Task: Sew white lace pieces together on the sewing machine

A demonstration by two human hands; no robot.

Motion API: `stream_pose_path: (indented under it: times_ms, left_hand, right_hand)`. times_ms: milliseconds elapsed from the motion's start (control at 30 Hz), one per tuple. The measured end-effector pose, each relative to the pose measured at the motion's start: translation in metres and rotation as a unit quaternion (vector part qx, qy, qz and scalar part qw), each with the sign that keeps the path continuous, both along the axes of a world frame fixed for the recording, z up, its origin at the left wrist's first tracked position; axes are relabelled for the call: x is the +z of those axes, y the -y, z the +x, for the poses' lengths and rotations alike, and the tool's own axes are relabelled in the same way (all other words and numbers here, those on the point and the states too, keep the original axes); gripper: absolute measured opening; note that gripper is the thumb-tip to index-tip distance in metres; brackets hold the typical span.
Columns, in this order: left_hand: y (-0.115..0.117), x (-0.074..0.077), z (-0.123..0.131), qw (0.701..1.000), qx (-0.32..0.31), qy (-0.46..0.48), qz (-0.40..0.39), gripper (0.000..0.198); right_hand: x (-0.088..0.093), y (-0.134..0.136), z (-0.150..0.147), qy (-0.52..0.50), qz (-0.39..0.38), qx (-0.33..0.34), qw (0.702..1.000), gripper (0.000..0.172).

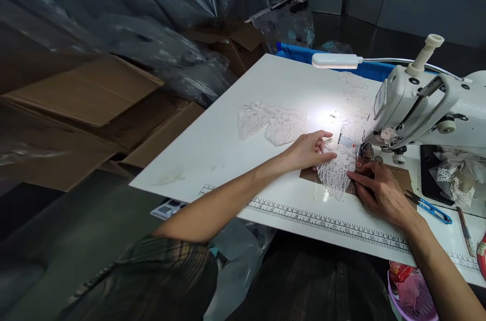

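While both my hands are at the big white sewing machine point(402, 101), a white lace piece with long thin loops point(336, 174) lies flat between them. It is on the white bench point(212, 154), partly over a flat brown plate point(397, 176), just beside the machine's small metal foot point(363, 151). I can't tell if its edge goes under the foot.

My left hand point(311, 151) is on the lace's left side. Its thumb rests on top, and its pointing finger is spread away from the thumb. The other fingers are curled, and I can't tell if they pinch the lace underneath. My right hand point(383, 189) is low on the other side. One fingertip touches the lace's edge and some fingers are bent. I can't tell if they pinch it.

A white lamp on a bendy metal stem point(336, 61) shines bright on the bench. More white lace point(273, 123) lies to the left, and another pale lace strip point(355, 98) lies behind. Near my right wrist are little blue snips with dark blades point(435, 209), and a thin brown stick point(463, 230) is further right. A black tray point(427, 171) sits by the machine with see-through white scraps point(455, 179) on it. Black ruler marks point(304, 213) run along the bench's front, and a purple plastic basket point(392, 290) is below.
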State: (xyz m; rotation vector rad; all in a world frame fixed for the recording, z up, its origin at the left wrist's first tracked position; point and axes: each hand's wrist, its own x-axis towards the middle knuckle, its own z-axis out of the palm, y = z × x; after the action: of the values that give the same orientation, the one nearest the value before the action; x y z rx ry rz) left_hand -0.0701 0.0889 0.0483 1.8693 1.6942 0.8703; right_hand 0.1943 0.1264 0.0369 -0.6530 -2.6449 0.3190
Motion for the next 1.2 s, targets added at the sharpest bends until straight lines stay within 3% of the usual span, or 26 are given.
stream_pose_path:
  times_ms: [100,167,267,400,633,1200]
  left_hand:
    - [-0.001,0.003,0.003,0.980,0.015,-0.119,0.156,0.035]
    - [-0.004,0.005,0.006,0.947,-0.064,-0.203,0.241,0.026]
    - [-0.012,0.008,0.014,0.895,-0.241,-0.271,0.261,0.021]
    - [-0.023,0.010,0.024,0.866,-0.317,-0.301,0.242,0.026]
    - [-0.026,0.011,0.025,0.838,-0.315,-0.385,0.226,0.040]
    - [-0.029,0.001,0.032,0.899,-0.244,-0.309,0.194,0.037]
  right_hand:
    - [0.000,0.000,0.000,-0.004,0.001,0.003,1.000,0.036]
    - [0.000,0.000,0.000,-0.003,-0.001,0.002,1.000,0.035]
    - [0.001,0.000,0.000,0.003,-0.001,0.002,1.000,0.035]
    - [0.003,0.000,0.000,0.015,0.006,-0.004,1.000,0.036]
    - [0.002,0.000,-0.001,0.008,0.027,-0.001,1.000,0.036]
    - [0.009,-0.003,0.001,-0.020,0.025,-0.005,0.999,0.034]
